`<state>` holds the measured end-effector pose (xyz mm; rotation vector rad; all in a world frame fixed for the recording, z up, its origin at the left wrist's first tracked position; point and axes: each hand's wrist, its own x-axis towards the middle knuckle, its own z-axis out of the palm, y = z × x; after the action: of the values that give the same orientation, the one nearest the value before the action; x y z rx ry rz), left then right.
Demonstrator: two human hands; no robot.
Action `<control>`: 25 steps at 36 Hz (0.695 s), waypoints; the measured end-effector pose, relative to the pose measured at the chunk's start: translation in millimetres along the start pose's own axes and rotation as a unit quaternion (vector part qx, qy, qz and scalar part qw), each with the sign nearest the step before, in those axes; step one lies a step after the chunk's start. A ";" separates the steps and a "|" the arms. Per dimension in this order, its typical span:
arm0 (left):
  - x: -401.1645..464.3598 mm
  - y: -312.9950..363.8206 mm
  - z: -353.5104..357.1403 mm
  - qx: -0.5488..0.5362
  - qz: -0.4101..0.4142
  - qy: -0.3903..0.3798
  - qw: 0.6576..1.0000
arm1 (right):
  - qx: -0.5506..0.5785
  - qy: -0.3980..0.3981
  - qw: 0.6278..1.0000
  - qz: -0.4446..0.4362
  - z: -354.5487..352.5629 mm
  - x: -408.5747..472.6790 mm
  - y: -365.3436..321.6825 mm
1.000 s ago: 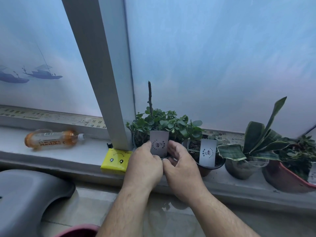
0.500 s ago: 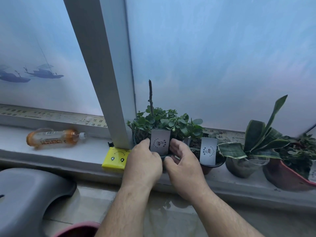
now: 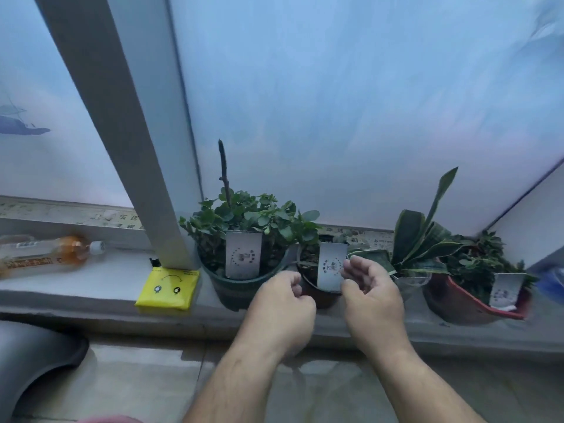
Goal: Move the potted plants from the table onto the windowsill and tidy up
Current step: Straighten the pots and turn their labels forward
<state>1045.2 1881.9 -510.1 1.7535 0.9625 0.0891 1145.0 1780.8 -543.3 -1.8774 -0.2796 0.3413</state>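
Note:
Several potted plants stand in a row on the grey windowsill (image 3: 91, 290). A green pot (image 3: 235, 290) with a bushy plant and a white tag is at the left. Beside it is a small dark pot (image 3: 308, 271) with a white tag (image 3: 331, 265), then a striped-leaf plant (image 3: 418, 236) and a red pot (image 3: 464, 303). My left hand (image 3: 283, 303) hovers with curled fingers just left of the small dark pot and holds nothing. My right hand (image 3: 370, 293) is at that pot's right side, with its thumb and fingers apart beside the tag.
An orange drink bottle (image 3: 45, 254) lies on the sill at the left. A yellow packet (image 3: 168, 288) sits at the foot of the window post (image 3: 128, 132). A grey curved seat (image 3: 30, 361) is at the lower left, and something blue (image 3: 552, 282) at the right edge.
Both hands have let go of the green pot, which now stands on the sill. They have moved right, to either side of the small dark pot.

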 end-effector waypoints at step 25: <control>56.0 13.1 72.4 -0.010 -0.002 0.067 0.998 | -0.125 -0.073 0.983 0.114 -13.2 38.1 9.0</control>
<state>1125.6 1861.1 -550.7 1.7450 1.0580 0.2161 1185.5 1779.9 -551.4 -2.1411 -0.2133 0.6261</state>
